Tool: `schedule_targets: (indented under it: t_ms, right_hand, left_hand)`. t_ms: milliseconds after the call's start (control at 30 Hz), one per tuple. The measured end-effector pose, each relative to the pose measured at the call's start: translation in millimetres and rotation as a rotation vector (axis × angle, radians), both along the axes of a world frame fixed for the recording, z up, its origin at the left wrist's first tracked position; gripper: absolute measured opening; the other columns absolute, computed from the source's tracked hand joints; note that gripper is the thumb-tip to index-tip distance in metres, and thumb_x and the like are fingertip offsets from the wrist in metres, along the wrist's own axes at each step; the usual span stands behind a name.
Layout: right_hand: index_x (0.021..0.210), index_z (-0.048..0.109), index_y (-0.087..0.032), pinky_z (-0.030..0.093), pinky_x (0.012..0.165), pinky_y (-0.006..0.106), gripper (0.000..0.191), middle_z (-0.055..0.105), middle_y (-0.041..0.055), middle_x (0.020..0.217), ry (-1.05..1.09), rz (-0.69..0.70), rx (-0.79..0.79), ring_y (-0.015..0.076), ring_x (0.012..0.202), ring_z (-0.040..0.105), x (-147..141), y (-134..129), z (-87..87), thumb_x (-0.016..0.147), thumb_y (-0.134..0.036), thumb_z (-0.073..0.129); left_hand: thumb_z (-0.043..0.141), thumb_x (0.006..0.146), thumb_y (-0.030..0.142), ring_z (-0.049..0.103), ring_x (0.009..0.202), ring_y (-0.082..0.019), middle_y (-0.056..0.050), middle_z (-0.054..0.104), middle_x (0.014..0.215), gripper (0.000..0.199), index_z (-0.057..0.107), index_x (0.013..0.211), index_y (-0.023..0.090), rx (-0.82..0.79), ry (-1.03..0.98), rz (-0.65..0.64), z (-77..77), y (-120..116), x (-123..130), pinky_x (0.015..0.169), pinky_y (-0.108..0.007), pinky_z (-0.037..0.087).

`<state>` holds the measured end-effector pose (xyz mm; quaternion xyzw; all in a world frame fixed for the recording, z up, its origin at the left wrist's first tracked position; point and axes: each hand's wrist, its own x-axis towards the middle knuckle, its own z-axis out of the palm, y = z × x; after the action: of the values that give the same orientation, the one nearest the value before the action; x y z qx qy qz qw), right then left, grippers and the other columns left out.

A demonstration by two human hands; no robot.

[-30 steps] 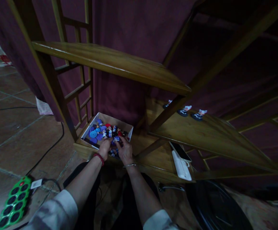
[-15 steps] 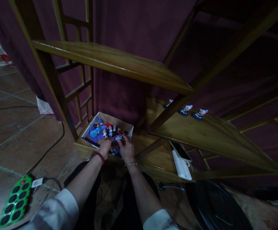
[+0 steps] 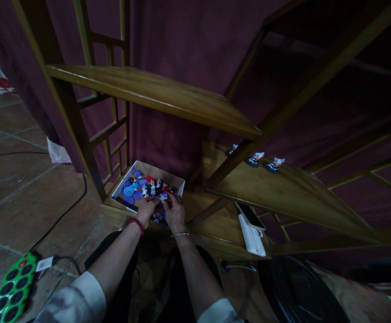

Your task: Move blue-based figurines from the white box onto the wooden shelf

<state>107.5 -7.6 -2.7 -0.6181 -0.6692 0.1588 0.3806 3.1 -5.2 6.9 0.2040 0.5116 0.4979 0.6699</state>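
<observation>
A small blue-and-white figurine (image 3: 163,196) is held between both hands over the front of a white open box (image 3: 178,186). My right hand (image 3: 175,214) pinches it with thumb and fingers from the right. My left hand (image 3: 146,211), fingers drawn together, meets its left side. Inside the box lie several more small figurines (image 3: 152,186), mostly blue with some red, and round blue discs (image 3: 128,191) at the left. Below my hands, more blue pieces (image 3: 158,217) show partly, the rest hidden by my fingers.
The box stands on a low wooden shelf (image 3: 212,224). Another board (image 3: 155,92) juts out above it. Three figurines (image 3: 255,159) stand on the right shelf. A phone (image 3: 251,216) and white object (image 3: 252,237) lie below. A green power strip (image 3: 13,287) is on the floor.
The whole view has shifted slightly, with the shelves now a little further left and lower. Both hands stay on the figurine over the box, with only slight finger movement.
</observation>
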Motion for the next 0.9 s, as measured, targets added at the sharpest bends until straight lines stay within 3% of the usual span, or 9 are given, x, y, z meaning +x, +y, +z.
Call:
schedule_targets:
  t_ms: [200,633,900]
  right_hand:
    - [0.104,0.058,-0.018,0.045,0.082,0.033,0.029,0.06,0.0092,0.102,-0.015,-0.006,0.006,0.0194,0.092,0.056,-0.2,0.1,-2.0,0.076,-0.025,0.05]
    - [0.105,0.057,-0.016,0.042,0.086,0.035,0.031,0.059,0.0111,0.103,-0.055,0.002,0.044,0.0211,0.097,0.053,-1.2,2.3,-5.9,0.077,-0.027,0.049]
    - [0.102,0.059,-0.018,0.044,0.083,0.034,0.029,0.06,0.0092,0.098,-0.025,-0.01,0.063,0.02,0.092,0.055,-2.7,2.8,-6.8,0.076,-0.027,0.05]
  left_hand:
    - [0.062,0.064,0.014,0.058,0.047,-0.012,0.0,0.058,0.057,0.013,0.052,0.073,0.013,-0.015,0.006,0.043,-5.3,1.4,0.7,0.045,-0.022,0.045]
    - [0.058,0.065,0.013,0.054,0.044,-0.009,0.0,0.057,0.054,0.004,0.054,0.065,0.012,0.027,0.054,0.049,-1.3,-0.6,0.7,0.042,-0.019,0.041]
    - [0.066,0.059,0.024,0.053,0.044,-0.01,0.0,0.056,0.054,0.019,0.052,0.062,0.012,0.071,-0.03,0.025,0.1,-2.3,-1.0,0.043,-0.021,0.042]
